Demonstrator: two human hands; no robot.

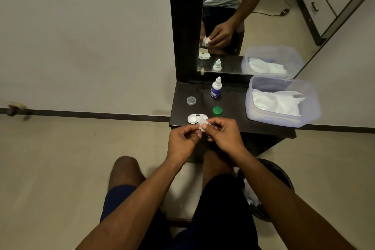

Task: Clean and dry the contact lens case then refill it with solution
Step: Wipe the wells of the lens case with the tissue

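White tissue scrap (pixel 202 123), small and crumpled, is pinched between both hands just above the near edge of the dark shelf (pixel 233 105). Left hand (pixel 183 139) has fingers curled, thumb and forefinger nipping the scrap's lower edge; right hand (pixel 224 133) is likewise curled, thumb tip pressing the tissue from the other side. Whether a cap sits wrapped inside the tissue cannot be told. My reading: a drying step, the scrap being folded or worked into a wad to suit a small well. Contact lens case (pixel 194 118), white, lies flat on the shelf just beyond the fingertips, both wells facing up and uncapped, probably so they air and stay reachable; its right well is partly hidden by the tissue. Two loose caps are parked apart from it: one clear cap (pixel 191 100) to the far left, one green cap (pixel 217 110) near the middle, set aside where they will not roll off. One solution bottle (pixel 216 88) stands upright and capped toward the back by the mirror (pixel 263 16), so refilling looks not yet begun. One clear plastic tub (pixel 282 101) on the right holds spare white tissues, within reach of the right hand. One dark bin (pixel 284 176) sits on the floor below the right arm, seemingly for spent tissue.
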